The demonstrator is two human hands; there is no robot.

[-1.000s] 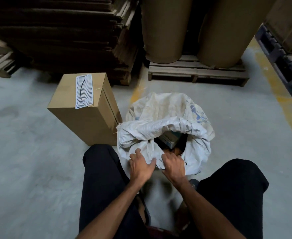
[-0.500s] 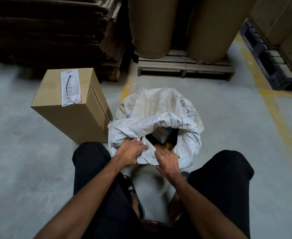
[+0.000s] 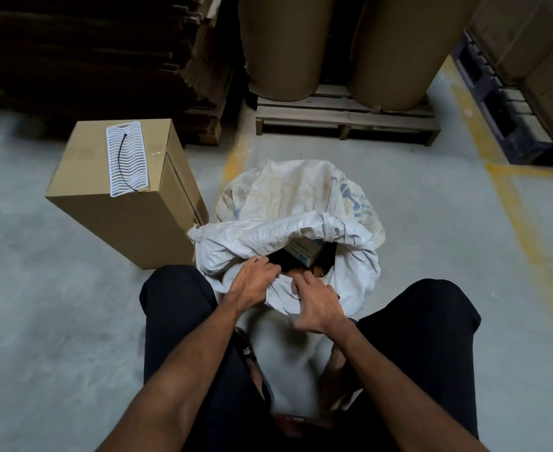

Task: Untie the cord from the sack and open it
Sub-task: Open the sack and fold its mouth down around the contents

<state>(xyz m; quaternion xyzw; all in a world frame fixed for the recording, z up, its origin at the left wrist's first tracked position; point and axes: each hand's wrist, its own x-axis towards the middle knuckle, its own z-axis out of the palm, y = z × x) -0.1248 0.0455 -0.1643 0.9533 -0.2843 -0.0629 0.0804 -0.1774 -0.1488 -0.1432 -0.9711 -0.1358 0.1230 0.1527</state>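
The white sack (image 3: 298, 223) stands on the floor (image 3: 40, 288) between my knees, mouth open. A small box (image 3: 304, 251) inside shows mirrored letters I cannot read. My left hand (image 3: 252, 282) and right hand (image 3: 317, 305) each grip the near rim, fingers curled over the fabric. A cardboard box (image 3: 122, 203) stands just beside the sack; bare floor lies to the right.

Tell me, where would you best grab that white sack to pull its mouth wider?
Probably the rolled far rim of the white sack, taken from above. It forms a thick, bunched band across the opening, easy to curl fingers around. The left hand and right hand are already at the near rim, so pulling the far side would spread the mouth.
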